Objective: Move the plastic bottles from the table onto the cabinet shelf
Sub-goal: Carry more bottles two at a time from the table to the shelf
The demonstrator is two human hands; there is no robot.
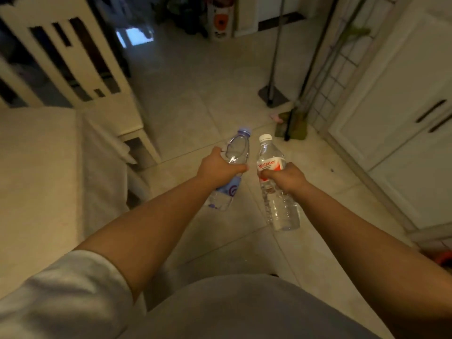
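Note:
My left hand (217, 167) grips a clear plastic bottle with a blue cap and a blue label (236, 150) around its middle. My right hand (283, 178) grips a second clear bottle with a white cap and a red label (281, 209), also around its middle. Both bottles are held out in front of me over the tiled floor, caps pointing away, side by side and a little apart. A table covered with a pale cloth (36, 179) is at my left. White cabinet doors with dark handles (403, 118) stand at my right; no shelf is visible.
A white slatted chair (80, 69) stands at the far end of the table. A mop and a broom (291, 113) lean against the tiled wall beside the cabinet. A carton (220, 20) stands far back. Open floor lies between table and cabinet.

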